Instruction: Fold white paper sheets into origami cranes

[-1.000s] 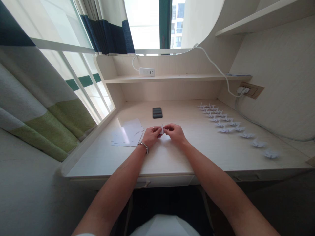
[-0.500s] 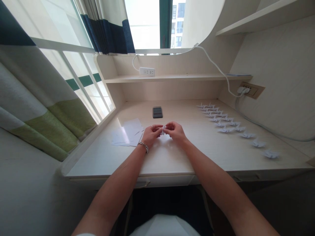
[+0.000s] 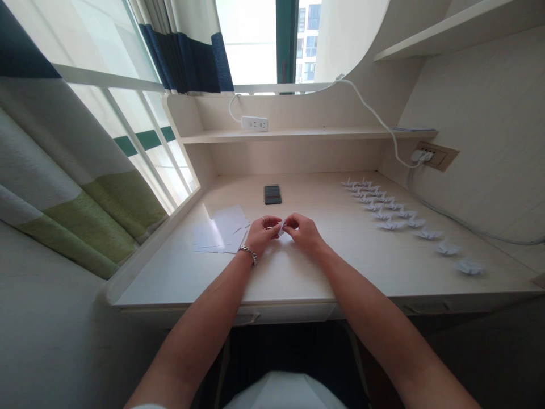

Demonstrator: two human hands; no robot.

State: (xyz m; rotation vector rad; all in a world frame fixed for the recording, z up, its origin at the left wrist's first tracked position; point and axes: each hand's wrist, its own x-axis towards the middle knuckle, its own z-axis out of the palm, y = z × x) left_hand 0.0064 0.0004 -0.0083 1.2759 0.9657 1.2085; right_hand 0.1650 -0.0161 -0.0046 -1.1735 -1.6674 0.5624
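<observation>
Both my hands meet over the middle of the pale wooden desk (image 3: 298, 272). My left hand (image 3: 261, 233), with a metal bracelet on its wrist and a ring on one finger, pinches a small folded piece of white paper (image 3: 281, 228). My right hand (image 3: 303, 230) pinches the same paper from the other side. The paper is mostly hidden between the fingertips. A loose pile of white paper sheets (image 3: 221, 232) lies just left of my left hand.
A dark phone (image 3: 272, 193) lies flat behind my hands. Several white paper cranes (image 3: 389, 213) stand in rows along the right side of the desk. A power strip (image 3: 254, 122) rests on the shelf, and a white cable (image 3: 374, 119) runs to a wall socket (image 3: 428, 154).
The folded paper, held upright between my fingertips a second ago, is now lower and tucked between them. Both hands have stayed in almost the same place.
</observation>
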